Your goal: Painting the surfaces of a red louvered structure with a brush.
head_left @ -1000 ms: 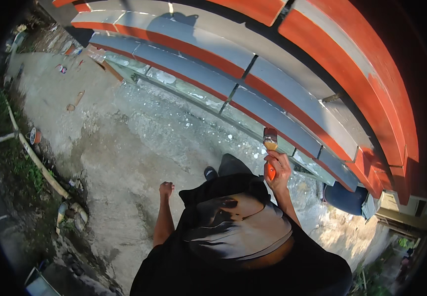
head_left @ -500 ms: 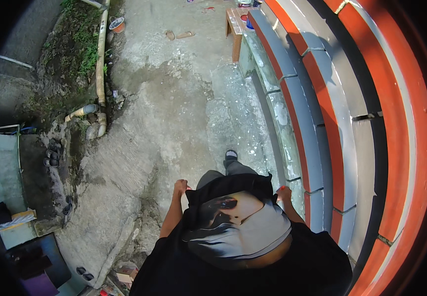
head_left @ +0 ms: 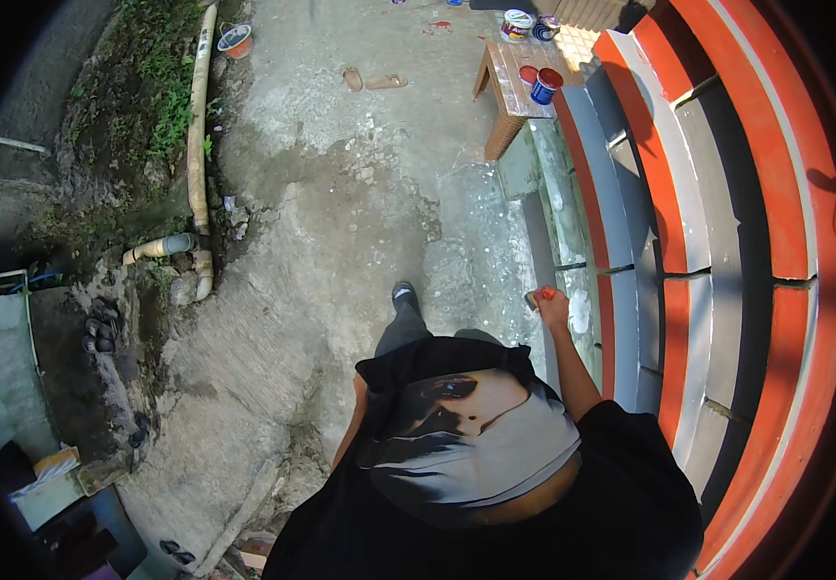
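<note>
My right hand is held forward beside the stepped ledges, its fingers closed around a small thing that looks like a paintbrush. Red shows at the top of the grip, and the fist hides most of the brush. My left hand hangs at my side, mostly behind the black shirt, so its fingers cannot be made out. Ahead on the right, a blue paint tin with a red top stands on a small wooden table, with a red lid beside it.
Stepped ledges painted red, grey and white run along my right. A white tub stands beyond the table. Sandals lie on the concrete ahead. To the left are a pipe, a bucket and a planted strip.
I have stepped forward, my left foot now leading. My right hand has swung ahead with the brush, while my left has dropped back beside the shirt. The table shows more fully.
</note>
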`<state>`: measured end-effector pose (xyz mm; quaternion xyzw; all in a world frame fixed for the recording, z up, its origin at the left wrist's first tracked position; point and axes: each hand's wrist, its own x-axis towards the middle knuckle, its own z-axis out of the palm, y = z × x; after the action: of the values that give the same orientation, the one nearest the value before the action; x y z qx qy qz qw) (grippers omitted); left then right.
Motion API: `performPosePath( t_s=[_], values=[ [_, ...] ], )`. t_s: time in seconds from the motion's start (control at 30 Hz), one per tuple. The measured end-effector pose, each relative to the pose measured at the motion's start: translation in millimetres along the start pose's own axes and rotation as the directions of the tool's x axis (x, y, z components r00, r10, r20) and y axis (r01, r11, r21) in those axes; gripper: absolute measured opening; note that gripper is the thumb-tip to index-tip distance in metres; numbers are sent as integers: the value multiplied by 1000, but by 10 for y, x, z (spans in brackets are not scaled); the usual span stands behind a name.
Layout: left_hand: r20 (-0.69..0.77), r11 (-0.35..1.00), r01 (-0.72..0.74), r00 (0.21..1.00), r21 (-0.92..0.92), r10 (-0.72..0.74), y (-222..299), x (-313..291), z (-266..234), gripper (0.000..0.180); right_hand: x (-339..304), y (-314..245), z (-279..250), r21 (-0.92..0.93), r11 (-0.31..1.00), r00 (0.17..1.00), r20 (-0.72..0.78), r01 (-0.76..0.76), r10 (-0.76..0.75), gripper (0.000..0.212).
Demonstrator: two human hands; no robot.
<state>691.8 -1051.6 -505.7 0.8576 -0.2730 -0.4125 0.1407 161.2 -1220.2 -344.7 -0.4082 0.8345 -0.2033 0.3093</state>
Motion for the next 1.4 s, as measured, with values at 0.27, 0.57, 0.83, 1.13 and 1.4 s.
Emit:
performPosePath(
  t_s=[0.27,0.57,0.83,1.13,1.4],
  values=[
    [398,996,-42,915,-84,72,2593,1378,-949,23,83,311,475,-213,835,853,8,-508,521,35],
    [485,985,-122,873,125,47,5230,2834,-154,26,1335,291,950,-268,735,775,-339,-623,533,27],
    [519,782,-470,825,410,224,7117,3815,398,44,4054,-2493,639,103,993,969,-245,57,-30,14],
    [737,164,-982,179,93,651,9857,4815,2852,71,6213,-3378,780,229,973,802,-580,-7,142,26],
    [798,77,-966,-157,-247,581,10614,4413,5358,109,7647,-3074,1304,189,980,704,-688,-59,175,31]
  ],
)
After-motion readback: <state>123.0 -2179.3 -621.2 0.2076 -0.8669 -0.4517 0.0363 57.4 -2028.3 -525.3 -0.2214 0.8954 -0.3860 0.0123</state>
